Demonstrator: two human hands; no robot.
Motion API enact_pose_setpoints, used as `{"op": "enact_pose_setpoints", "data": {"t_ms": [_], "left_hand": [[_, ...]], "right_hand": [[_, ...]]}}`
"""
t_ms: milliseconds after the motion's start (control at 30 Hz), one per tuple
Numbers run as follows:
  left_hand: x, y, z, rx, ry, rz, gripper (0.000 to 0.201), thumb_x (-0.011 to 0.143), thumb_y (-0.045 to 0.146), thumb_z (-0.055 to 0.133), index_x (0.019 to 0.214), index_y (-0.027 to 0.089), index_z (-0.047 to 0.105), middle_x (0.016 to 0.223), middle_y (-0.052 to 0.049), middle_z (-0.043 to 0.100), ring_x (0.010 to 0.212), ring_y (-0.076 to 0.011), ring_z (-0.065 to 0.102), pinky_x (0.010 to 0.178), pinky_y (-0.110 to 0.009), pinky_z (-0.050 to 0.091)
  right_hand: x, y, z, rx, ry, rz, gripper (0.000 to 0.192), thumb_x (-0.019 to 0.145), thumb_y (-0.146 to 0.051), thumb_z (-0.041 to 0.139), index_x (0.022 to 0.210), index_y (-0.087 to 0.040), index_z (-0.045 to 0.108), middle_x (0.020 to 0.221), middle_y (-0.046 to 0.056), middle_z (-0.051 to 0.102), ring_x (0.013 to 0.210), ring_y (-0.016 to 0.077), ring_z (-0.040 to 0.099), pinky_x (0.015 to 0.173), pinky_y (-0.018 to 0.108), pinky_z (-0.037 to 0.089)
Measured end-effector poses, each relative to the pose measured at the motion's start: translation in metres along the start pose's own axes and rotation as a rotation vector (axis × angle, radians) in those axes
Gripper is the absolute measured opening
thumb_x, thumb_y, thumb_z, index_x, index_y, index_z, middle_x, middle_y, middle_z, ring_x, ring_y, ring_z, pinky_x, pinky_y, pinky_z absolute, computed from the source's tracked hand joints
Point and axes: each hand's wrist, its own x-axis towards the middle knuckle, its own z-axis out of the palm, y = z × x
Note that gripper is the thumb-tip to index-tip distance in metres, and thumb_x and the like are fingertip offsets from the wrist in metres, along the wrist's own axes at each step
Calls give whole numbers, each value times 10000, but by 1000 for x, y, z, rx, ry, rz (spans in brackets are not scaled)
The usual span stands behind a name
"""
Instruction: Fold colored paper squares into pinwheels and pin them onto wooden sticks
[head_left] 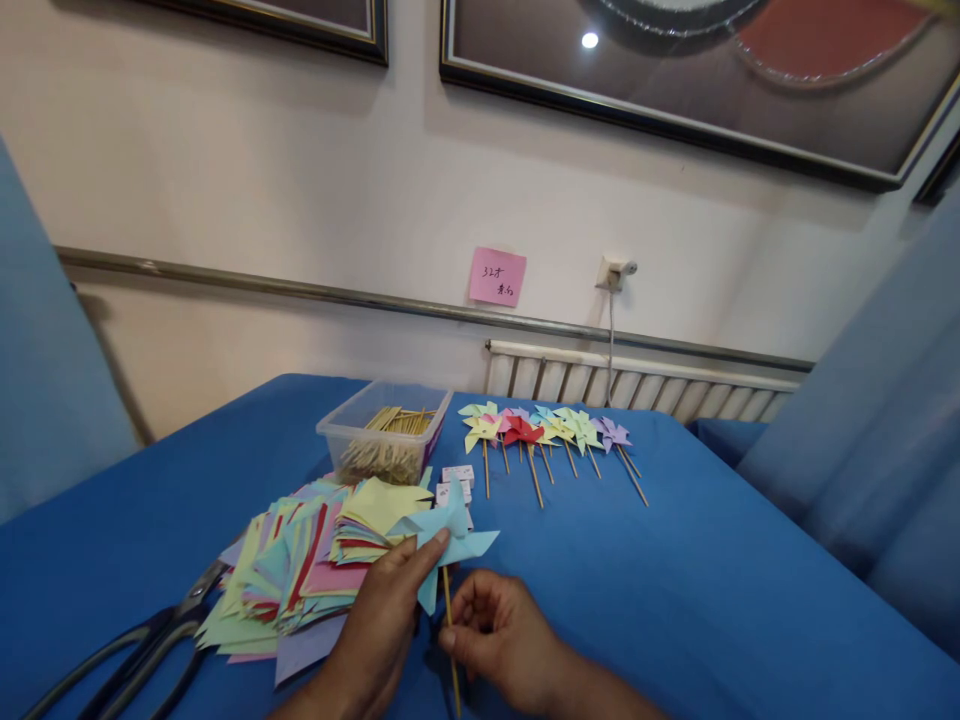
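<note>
Pinwheel (459, 528) head-up, stick (448, 600) slightly slanted

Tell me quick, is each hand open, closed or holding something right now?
Left hand: closed, holding the light blue pinwheel.
Right hand: fingers curled at the pinwheel's stick; whether it grips cannot be told.

A pink note (497, 277) with writing sticks to the wall (315, 180), just above a long metal pipe (337, 295). A cord (611, 345) hangs from a socket (604, 272) above a white radiator (551, 378). A big framed picture (675, 80) hangs up high. Blue curtains (45, 370) hang on both sides.
</note>
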Motion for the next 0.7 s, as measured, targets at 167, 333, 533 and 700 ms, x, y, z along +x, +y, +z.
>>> {"op": "enact_pose_setpoints", "data": {"t_ms": [167, 333, 533, 700], "left_hand": [[-1, 3, 1, 46, 78, 52, 300, 658, 403, 691, 549, 178, 526, 522, 57, 471, 556, -119, 421, 616, -237, 381], [-3, 6, 2, 78, 81, 70, 285, 655, 418, 685, 569, 172, 570, 544, 39, 519, 571, -137, 448, 603, -242, 384], [0, 8, 3, -3, 86, 67, 271, 669, 430, 676, 639, 168, 614, 595, 24, 581, 622, -149, 502, 658, -254, 417], [1, 4, 1, -69, -12, -40, 247, 662, 387, 698, 755, 161, 670, 732, -32, 663, 775, -195, 590, 703, -275, 447]], "right_hand": [[-1, -3, 1, -51, 0, 19, 413, 551, -470, 767, 659, -172, 503, 529, -65, 496, 424, 50, 404, 439, 192, 342], [-3, -4, 3, -127, 1, 73, 350, 577, -400, 761, 649, -168, 509, 491, -71, 498, 403, 50, 419, 427, 184, 340], [-3, 2, 3, -185, 46, 107, 273, 637, -352, 712, 637, -168, 512, 481, -67, 505, 398, 59, 438, 414, 184, 338], [-2, -1, 4, -238, 150, 8, 261, 667, -359, 684, 640, -164, 514, 482, -66, 483, 411, 61, 421, 412, 179, 332]]}}
